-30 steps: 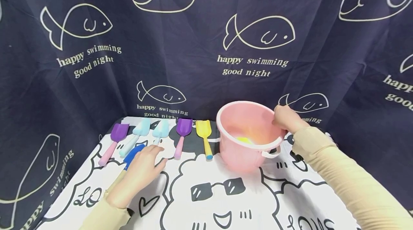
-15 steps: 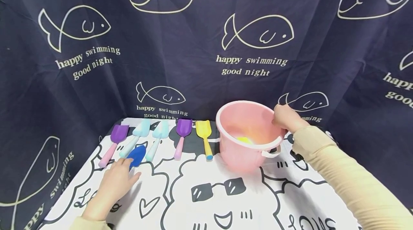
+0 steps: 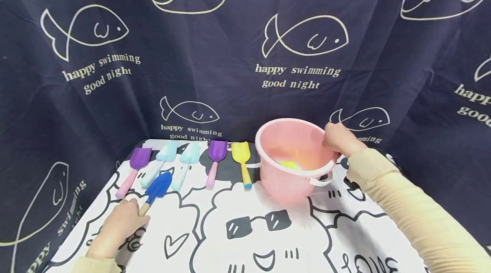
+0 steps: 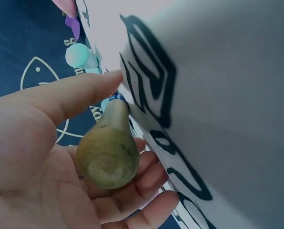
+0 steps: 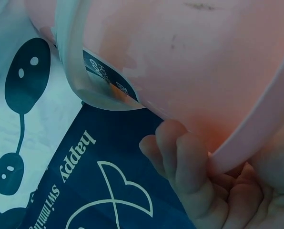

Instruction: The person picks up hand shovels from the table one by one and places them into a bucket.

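Note:
A small blue trowel (image 3: 159,184) with a wooden handle (image 4: 108,160) lies on the patterned cloth, in front of two light blue scoops. My left hand (image 3: 119,223) is at that handle. In the left wrist view its thumb (image 4: 82,94) is straight above the handle and the fingers are loosely bent beneath it, with a gap between thumb and handle. My right hand (image 3: 341,140) grips the rim of a pink bucket (image 3: 284,185) at its right side, fingers curled over the edge (image 5: 189,160). Something yellow (image 3: 289,165) lies inside the bucket, its kind unclear.
Along the back lie a purple scoop (image 3: 140,158) with a pink handle, light blue scoops (image 3: 166,151) (image 3: 190,153), another purple scoop (image 3: 218,150) and a yellow scoop (image 3: 241,152). A dark curtain (image 3: 215,73) hangs behind the white cloth (image 3: 215,239).
My left hand has moved back toward me and left, from over the blue trowel down to its handle, leaving the blade in view. The right hand and bucket have stayed in place.

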Action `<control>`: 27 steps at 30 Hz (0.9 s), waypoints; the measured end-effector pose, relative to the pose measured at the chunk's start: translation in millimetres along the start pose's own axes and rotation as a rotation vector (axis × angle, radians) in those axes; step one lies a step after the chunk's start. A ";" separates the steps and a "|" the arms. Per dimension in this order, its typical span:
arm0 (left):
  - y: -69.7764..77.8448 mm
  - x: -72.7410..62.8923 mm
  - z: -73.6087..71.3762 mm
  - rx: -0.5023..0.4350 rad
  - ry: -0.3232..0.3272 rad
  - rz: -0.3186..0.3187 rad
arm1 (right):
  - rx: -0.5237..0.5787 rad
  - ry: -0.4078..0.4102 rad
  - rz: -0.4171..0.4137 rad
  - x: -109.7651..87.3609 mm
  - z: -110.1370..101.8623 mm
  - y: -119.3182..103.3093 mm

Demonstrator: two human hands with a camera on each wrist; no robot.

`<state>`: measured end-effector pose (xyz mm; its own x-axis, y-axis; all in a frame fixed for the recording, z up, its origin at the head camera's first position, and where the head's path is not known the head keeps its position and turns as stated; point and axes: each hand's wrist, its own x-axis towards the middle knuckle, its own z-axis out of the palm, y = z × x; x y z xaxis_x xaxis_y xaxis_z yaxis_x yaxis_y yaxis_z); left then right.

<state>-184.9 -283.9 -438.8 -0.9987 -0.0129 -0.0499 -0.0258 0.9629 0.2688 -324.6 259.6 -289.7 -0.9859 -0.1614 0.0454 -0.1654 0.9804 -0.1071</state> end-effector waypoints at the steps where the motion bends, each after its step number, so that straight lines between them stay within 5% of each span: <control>1: -0.4 -0.4 -0.2 -0.006 -0.006 -0.009 | -0.002 0.001 -0.001 -0.1 -0.1 -0.1; 27: 12.7 -2.9 -0.3 -0.108 -0.087 -0.081 | -0.007 0.013 -0.012 -1.4 -1.9 -1.0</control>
<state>-182.4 -271.8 -434.9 -0.9856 -0.0609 -0.1575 -0.1150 0.9251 0.3618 -323.0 259.0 -287.7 -0.9833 -0.1719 0.0598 -0.1772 0.9792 -0.0992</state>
